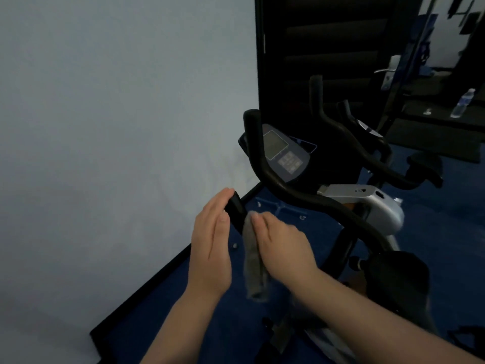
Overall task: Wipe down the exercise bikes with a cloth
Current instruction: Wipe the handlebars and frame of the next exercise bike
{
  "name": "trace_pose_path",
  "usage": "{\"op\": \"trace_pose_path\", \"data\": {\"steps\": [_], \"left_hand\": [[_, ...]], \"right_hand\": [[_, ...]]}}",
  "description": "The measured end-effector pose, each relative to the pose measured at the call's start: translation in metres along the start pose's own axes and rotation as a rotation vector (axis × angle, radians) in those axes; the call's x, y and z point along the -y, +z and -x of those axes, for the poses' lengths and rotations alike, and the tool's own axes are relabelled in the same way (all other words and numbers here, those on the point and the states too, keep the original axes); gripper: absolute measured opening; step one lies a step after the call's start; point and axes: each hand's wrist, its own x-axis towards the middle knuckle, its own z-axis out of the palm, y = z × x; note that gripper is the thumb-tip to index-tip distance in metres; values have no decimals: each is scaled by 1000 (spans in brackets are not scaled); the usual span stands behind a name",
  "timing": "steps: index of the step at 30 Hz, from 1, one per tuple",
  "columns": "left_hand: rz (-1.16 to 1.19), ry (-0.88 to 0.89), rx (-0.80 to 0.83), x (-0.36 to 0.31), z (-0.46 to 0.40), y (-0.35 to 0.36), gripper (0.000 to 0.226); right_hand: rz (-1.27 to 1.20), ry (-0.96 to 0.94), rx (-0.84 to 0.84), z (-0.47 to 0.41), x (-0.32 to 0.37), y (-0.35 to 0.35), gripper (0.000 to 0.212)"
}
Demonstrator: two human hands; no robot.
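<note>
At the near end of the handlebar (312,203), a grey cloth (256,261) is pressed against the black grip (236,210) by the right hand (282,248). The cloth lies under and to the left of that hand, between the two hands, with its upper end bunched at the fingertips (256,219) where they meet the grip. Its long axis runs nearly upright in the picture, leaning slightly: the top end points up toward the grip, and the loose lower end hangs down past the right wrist toward the blue floor (183,311). The right fingers are seen curled over the top of the cloth, clamping it to the grip; that hand is blurred. The left hand (212,248) is held on the other side of the grip, fingers straight and close together, with the fingertips touching the grip's end and the thumb laid against its side. The grip itself slants from upper left to lower right before disappearing behind the cloth.

Beyond the hands, the bar curves up to a second grip beside the console (284,153) of the bike (372,206). A pale wall (118,127) fills the left side, a dark door (328,48) stands behind the bike, and a bottle (463,102) stands at far right
</note>
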Motion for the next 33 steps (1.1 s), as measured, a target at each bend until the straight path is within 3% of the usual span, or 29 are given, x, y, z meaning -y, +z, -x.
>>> {"op": "trace_pose_path", "data": {"steps": [2, 4, 8, 11, 13, 15, 18, 22, 25, 27, 30, 33], "left_hand": [[59, -47, -8, -4, 1, -1, 42], [139, -103, 2, -9, 2, 1, 48], [181, -153, -2, -17, 12, 8, 52], [164, -153, -57, -17, 17, 6, 49], [128, -108, -115, -21, 14, 2, 41], [117, -68, -190, -22, 11, 1, 33], [135, -76, -296, -19, 7, -2, 34], [95, -81, -272, -12, 2, -20, 42], [104, -60, -241, -9, -4, -27, 37], [113, -45, -208, -9, -7, -26, 36], [101, -7, -139, -10, -6, -24, 38], [102, 49, -59, -10, -8, -23, 39]], "right_hand": [[-223, 53, -1, -19, 19, -1, 42], [-347, -13, -82, -20, 30, 2, 39], [-117, -230, -18, 3, 8, -2, 50], [-263, -132, 33, -16, -5, -1, 29], [-463, -85, 20, -29, 5, 3, 29], [-551, -156, -32, -34, 16, 6, 24], [-461, -364, -18, -31, 12, 2, 27], [-278, -444, 1, -38, 16, -2, 28], [-290, -370, -52, -45, 36, 2, 21], [-305, -315, -112, -36, 37, 8, 28], [-94, -179, -200, -2, 22, 18, 45], [14, -51, -269, 21, 9, 14, 35]]}}
